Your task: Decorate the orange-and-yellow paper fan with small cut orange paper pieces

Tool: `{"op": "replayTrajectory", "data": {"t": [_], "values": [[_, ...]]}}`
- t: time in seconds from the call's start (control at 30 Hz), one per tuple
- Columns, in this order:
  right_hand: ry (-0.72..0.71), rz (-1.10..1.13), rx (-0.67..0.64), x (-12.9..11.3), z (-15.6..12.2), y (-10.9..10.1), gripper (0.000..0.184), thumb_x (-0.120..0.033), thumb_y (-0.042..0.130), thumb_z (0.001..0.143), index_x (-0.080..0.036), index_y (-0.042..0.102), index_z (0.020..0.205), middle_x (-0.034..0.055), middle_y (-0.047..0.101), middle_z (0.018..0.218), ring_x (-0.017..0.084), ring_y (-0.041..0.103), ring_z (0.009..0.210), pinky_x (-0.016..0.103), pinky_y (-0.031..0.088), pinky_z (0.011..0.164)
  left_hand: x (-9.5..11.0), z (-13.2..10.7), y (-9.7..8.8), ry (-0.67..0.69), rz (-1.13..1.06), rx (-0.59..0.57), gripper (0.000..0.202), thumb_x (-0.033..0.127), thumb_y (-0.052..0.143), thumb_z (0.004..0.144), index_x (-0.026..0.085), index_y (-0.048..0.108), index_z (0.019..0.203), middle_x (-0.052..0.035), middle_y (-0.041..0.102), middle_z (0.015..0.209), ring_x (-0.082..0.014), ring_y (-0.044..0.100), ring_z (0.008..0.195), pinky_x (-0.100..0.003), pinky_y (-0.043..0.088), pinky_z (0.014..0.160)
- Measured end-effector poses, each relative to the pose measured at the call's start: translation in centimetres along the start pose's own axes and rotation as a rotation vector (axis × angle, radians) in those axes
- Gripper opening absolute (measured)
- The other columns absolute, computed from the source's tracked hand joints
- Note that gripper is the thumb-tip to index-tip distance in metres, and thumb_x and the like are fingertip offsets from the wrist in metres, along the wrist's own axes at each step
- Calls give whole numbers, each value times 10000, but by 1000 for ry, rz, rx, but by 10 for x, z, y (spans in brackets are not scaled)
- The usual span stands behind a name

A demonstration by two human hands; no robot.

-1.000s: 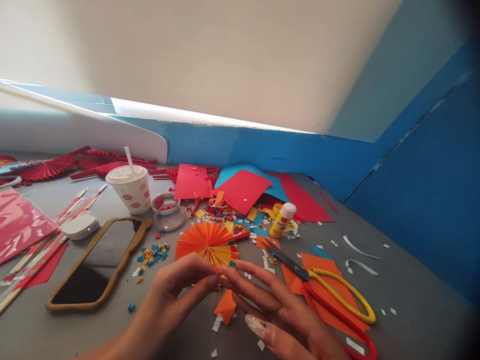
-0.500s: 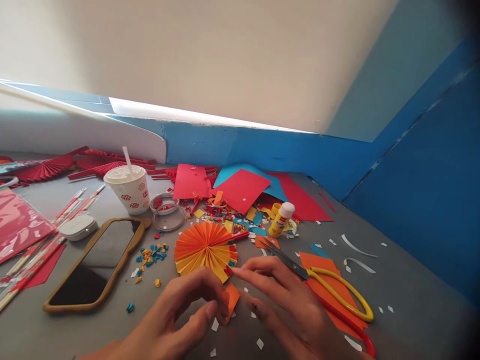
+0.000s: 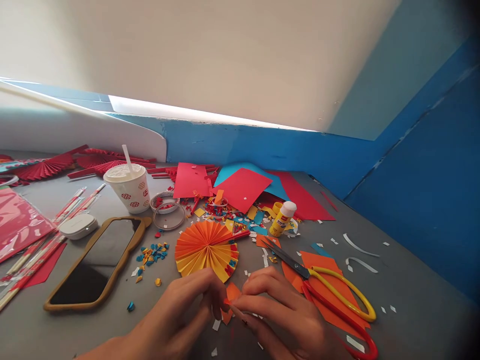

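My left hand (image 3: pixel 183 312) and my right hand (image 3: pixel 285 312) meet low in the middle of the view. Both pinch a small orange paper scrap (image 3: pixel 229 296) between their fingertips, just above the grey table (image 3: pixel 405 300). An orange and yellow pleated paper rosette (image 3: pixel 206 248) lies flat right behind my fingers, not touched. Scissors with yellow and red handles (image 3: pixel 330 290) rest on orange paper (image 3: pixel 318 267) to the right of my right hand.
A glue stick (image 3: pixel 282 219) and red and blue paper sheets (image 3: pixel 243 187) lie further back. A lidded cup with a straw (image 3: pixel 127 187), tape rolls (image 3: pixel 168 215), a framed mirror (image 3: pixel 99 262) and red sticks (image 3: pixel 33 255) sit at the left. Paper bits litter the table.
My hands drew back from the rosette toward me. The right hand went from spread fingers to a pinch, and both hands closed on the orange scrap.
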State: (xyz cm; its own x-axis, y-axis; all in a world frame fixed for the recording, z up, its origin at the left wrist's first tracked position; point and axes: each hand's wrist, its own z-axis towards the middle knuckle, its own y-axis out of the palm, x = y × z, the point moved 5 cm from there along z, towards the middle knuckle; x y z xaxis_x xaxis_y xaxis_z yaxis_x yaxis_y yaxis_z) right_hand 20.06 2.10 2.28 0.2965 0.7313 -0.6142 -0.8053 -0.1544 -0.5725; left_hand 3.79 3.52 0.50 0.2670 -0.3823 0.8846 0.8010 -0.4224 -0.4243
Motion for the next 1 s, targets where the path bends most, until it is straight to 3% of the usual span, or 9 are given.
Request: {"op": "replayTrajectory", "data": {"t": [0.33,0.5,0.6,0.77,0.87,1.0], "values": [[128,127,-82,6,-2,2,230,-138,562,907,-232,644,1100,63,653,935,188,616,871,298,547,770,-1,0,0,30,4,-13,230,128,379,943,196,578,848,-12,628,808,-130,585,747,-211,436,704],[91,84,-77,7,-4,3,229,-118,546,905,-222,628,1092,72,644,946,195,594,874,324,532,781,-2,1,0,47,-28,-6,212,132,394,938,198,583,867,-11,635,818,-130,584,748,-206,435,698],[37,13,-43,7,-5,1,263,-83,532,903,-214,605,1118,74,630,958,196,589,892,327,519,787,-7,2,1,-50,-154,-8,189,184,418,944,193,598,887,-15,647,797,-140,585,744,-213,441,696],[-112,-162,44,-2,-4,-3,270,-70,542,897,-201,598,1126,71,656,936,205,609,901,348,507,790,-24,4,8,-274,-587,-23,170,285,488,945,182,622,937,-9,655,806,-140,611,775,-232,457,728],[-172,-228,96,-7,-3,-5,245,-74,583,886,-194,606,1098,68,673,889,203,624,873,351,507,763,-31,6,8,-311,-661,27,123,295,603,896,185,622,947,13,639,809,-113,589,759,-213,437,720],[-123,-137,113,-6,-1,-6,300,-45,610,849,-215,638,1096,54,686,879,199,637,861,346,522,768,-22,6,8,-266,-629,-36,166,293,698,834,162,627,908,5,618,827,-114,559,775,-218,425,718]]}}
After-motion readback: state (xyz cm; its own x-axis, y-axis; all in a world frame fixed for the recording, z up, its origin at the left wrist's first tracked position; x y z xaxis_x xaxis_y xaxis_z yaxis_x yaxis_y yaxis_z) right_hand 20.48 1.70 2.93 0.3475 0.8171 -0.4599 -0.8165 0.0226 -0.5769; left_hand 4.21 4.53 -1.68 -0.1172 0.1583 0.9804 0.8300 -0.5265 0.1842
